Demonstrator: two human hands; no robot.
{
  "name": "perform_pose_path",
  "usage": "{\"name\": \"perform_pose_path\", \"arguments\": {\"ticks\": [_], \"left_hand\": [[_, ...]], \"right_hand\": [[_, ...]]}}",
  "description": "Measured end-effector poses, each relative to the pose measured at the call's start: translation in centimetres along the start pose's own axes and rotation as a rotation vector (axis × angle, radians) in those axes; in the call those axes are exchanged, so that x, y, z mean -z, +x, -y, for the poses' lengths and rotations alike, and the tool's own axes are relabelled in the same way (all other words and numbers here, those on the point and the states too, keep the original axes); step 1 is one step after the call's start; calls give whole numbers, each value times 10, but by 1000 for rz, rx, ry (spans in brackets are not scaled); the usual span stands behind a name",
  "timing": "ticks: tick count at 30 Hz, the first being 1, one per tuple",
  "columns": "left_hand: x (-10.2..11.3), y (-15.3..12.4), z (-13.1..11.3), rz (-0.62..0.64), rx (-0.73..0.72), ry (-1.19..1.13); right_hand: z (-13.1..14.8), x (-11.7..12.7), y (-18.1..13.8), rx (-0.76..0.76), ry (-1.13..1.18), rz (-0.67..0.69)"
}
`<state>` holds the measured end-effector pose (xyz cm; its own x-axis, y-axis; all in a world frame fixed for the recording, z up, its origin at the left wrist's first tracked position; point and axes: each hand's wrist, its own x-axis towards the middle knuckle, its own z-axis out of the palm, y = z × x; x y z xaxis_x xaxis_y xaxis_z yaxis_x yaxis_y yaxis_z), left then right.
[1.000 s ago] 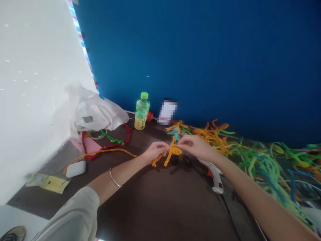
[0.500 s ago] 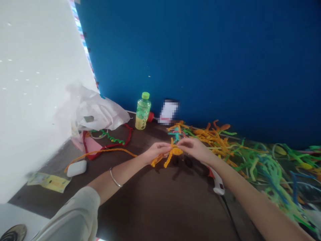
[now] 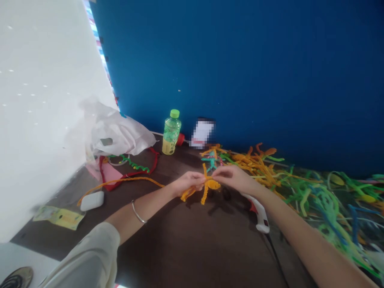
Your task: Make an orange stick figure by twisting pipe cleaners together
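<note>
An orange pipe-cleaner figure (image 3: 208, 188) with twisted legs hangs just above the dark brown table (image 3: 192, 240), held from both sides. My left hand (image 3: 187, 183) pinches its left part, fingers closed. My right hand (image 3: 232, 176) pinches its top right, fingers closed too. A silver bangle (image 3: 137, 213) circles my left wrist. Behind the hands lies a small teal and orange pipe-cleaner figure (image 3: 211, 158).
A white glue gun (image 3: 260, 214) lies under my right forearm. Loose orange, green and blue pipe cleaners (image 3: 306, 188) cover the right. A green-capped bottle (image 3: 171, 133), a white plastic bag (image 3: 120, 134), a red-edged pouch (image 3: 111, 173), a white case (image 3: 91, 201) and a long orange pipe cleaner (image 3: 120, 182) sit left. A blue wall (image 3: 240, 72) stands behind.
The orange figure's legs have turned slightly between my fingers, one leg now pointing further down. Both hands stay pinched on it at almost the same spot.
</note>
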<state>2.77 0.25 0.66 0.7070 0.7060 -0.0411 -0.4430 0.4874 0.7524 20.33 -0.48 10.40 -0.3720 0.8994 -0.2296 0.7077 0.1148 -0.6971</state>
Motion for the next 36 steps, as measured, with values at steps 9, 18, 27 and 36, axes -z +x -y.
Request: {"name": "perform_pose_path", "arguments": {"ticks": [9, 18, 27, 36], "left_hand": [[5, -2, 2, 36, 125, 104], [-4, -8, -7, 91, 203, 198], [-1, 1, 0, -72, 113, 65], [-2, 3, 1, -159, 68, -30]], "right_hand": [[6, 20, 20, 22, -145, 353], [39, 12, 67, -47, -459, 548], [82, -16, 62, -10, -744, 363], [58, -16, 38, 76, -358, 217]]}}
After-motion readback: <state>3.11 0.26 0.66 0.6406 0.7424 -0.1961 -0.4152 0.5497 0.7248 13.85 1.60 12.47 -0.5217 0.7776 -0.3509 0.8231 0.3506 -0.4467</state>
